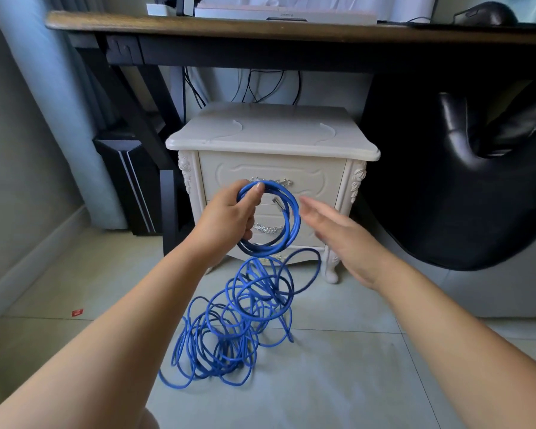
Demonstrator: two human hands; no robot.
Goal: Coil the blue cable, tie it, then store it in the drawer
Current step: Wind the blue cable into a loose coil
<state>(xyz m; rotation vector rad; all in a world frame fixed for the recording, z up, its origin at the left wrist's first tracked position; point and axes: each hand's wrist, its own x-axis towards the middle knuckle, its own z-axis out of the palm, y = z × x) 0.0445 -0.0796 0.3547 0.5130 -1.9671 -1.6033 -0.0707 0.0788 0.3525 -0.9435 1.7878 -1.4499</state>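
Note:
My left hand point(229, 216) grips a small coil of the blue cable point(293, 224) in front of the white nightstand point(271, 134). A clear plug end sticks out inside the coil. From the coil the cable drops to a loose tangled pile point(226, 332) on the floor tiles. My right hand point(338, 236) hovers just right of the coil, fingers straight, holding nothing. Both drawers point(322, 178) of the nightstand are closed, with silver handles partly hidden behind the coil.
A dark wooden desk point(198, 24) spans above the nightstand, with black wires hanging behind. A black leather chair point(461, 187) stands to the right. A black computer case point(127, 181) and desk leg stand to the left. A small red scrap point(77, 312) lies on the floor.

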